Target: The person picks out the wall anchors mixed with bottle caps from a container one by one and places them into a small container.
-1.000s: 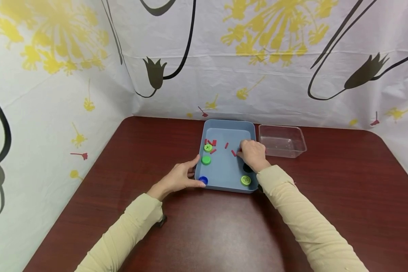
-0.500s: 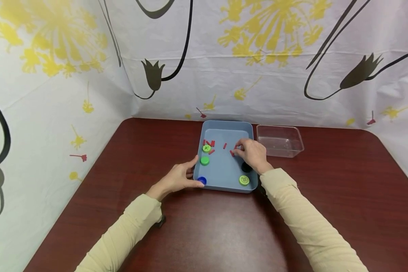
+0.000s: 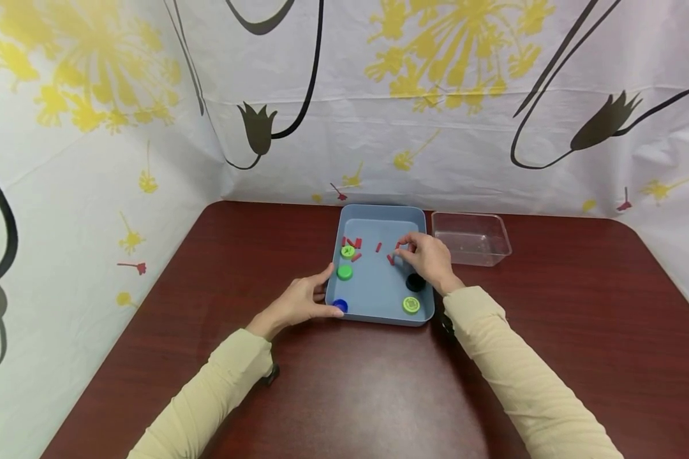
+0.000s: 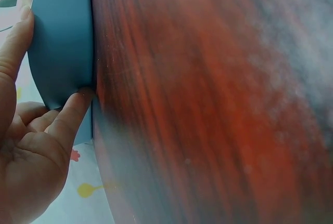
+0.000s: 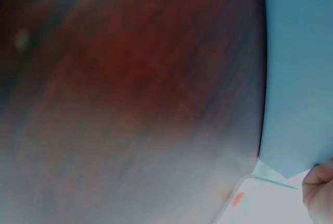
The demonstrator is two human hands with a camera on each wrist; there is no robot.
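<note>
A shallow blue-grey tray (image 3: 379,287) lies on the table. My left hand (image 3: 298,299) grips its near-left corner, thumb at the front rim and fingers along the left wall; the left wrist view shows fingertips against the outer wall (image 4: 62,42). Over the tray's right side, my right hand (image 3: 430,258) pinches a small red stick (image 3: 398,245) between thumb and index finger. Just below those fingertips another red stick (image 3: 390,259) lies on the tray floor. In the right wrist view, only part of the right hand (image 5: 320,187) shows at the edge.
Inside the tray lie several red sticks (image 3: 358,243), a yellow-green cap (image 3: 348,252), a green cap (image 3: 344,272), a blue cap (image 3: 340,306), a black cap (image 3: 416,282) and another yellow-green cap (image 3: 411,305). A transparent container (image 3: 472,239) stands right of the tray. A patterned cloth hangs behind.
The right hand's fingers have turned from a downward reach so that a red stick shows between the fingertips. More of the black cap shows. The left hand stays at the tray corner.
</note>
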